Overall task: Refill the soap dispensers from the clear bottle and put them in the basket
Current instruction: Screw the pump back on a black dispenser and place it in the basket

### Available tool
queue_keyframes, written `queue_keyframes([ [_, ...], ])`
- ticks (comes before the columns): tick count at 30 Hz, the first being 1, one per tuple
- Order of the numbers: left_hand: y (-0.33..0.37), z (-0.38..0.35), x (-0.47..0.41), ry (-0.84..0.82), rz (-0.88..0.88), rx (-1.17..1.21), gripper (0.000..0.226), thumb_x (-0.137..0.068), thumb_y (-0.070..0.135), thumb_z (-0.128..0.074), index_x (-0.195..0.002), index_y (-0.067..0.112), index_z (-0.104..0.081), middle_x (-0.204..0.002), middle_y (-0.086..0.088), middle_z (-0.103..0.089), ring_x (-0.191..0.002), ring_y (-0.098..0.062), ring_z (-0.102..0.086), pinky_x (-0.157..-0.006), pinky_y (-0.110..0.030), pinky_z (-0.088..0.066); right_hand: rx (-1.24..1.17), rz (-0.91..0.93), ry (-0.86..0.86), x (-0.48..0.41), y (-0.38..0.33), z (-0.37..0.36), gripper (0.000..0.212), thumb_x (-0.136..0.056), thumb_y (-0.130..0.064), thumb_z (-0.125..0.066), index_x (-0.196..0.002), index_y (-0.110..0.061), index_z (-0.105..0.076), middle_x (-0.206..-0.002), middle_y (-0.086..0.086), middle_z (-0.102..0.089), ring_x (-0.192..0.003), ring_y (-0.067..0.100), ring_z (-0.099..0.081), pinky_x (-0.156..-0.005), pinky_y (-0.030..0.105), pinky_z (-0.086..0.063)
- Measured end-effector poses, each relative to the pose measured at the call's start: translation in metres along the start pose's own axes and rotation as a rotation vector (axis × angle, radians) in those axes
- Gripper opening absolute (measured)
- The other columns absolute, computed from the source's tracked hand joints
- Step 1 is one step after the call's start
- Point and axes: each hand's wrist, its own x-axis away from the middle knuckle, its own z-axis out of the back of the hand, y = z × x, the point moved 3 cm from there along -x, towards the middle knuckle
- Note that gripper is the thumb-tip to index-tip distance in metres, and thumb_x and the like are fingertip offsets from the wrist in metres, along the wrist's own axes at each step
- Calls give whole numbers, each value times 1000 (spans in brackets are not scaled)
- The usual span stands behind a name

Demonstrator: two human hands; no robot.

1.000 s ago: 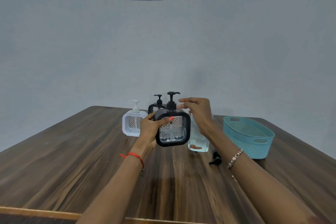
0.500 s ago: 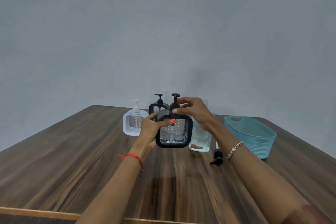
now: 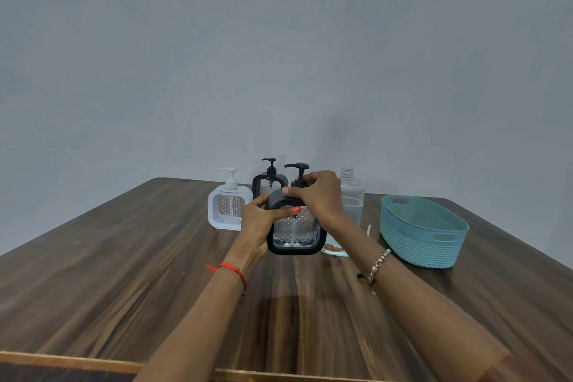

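Dispenser at frame centre, upright, held above surface. Left hand clamped round its left side; right hand curled on pump directly on top, along vertical axis, likely for a twist. Uncapped bottle just behind right hand; basket at right.

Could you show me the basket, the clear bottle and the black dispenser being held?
basket (image 3: pixel 418 246), head view: woven outer wall.
clear bottle (image 3: pixel 353 192), head view: shoulder below the open neck.
black dispenser (image 3: pixel 296 232), head view: clear front panel.
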Motion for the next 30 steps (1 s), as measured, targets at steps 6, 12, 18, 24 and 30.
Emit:
queue_keyframes([
  [6, 8, 5, -1, -92, 37, 21, 49, -43, -6, -79, -89, 4, -64, -80, -11, -71, -66, -22, -71, -58, -30, -58, -228, -89, -406, -9, -2, 11, 18, -73, -9, -75, -90, -10, -70, -89, 8, -73, -75, 12, -68, -69, 16, -55],
  [12, 9, 10, -4, -53, 37, -34, 48, -50, -12, -78, -93, 3, -63, -88, -15, -70, -75, -28, -69, -68, -37, -59, -305, -132, -264, -5, 4, 5, 25, -70, 0, -75, -95, 0, -69, -78, 3, -71, -64, 6, -69, -60, 14, -53],
  [18, 1, 10, -1, 12, 55, -8, 63, -48, -11, -80, -107, -7, -60, -98, -23, -67, -78, -34, -67, -76, -44, -57, -202, -63, -89, 1, 6, -9, 12, -70, -4, -76, -75, -13, -70, -79, 9, -71, -73, 20, -70, -73, 30, -57],
  [24, 1, 19, 0, -8, 60, -36, 54, -45, -12, -79, -95, 0, -63, -83, -13, -70, -69, -24, -70, -58, -31, -57, -196, -84, -186, 2, 14, -12, 17, -70, -7, -77, -86, -7, -71, -82, 7, -72, -64, 5, -67, -62, 16, -54],
  [30, 0, 29, 3, -47, 97, 27, 55, -37, -6, -79, -90, 1, -65, -79, -13, -71, -69, -26, -71, -62, -36, -59, -235, -92, -286, 4, 17, -15, 32, -69, -12, -79, -98, -5, -70, -86, 4, -72, -73, 8, -68, -66, 15, -54],
])
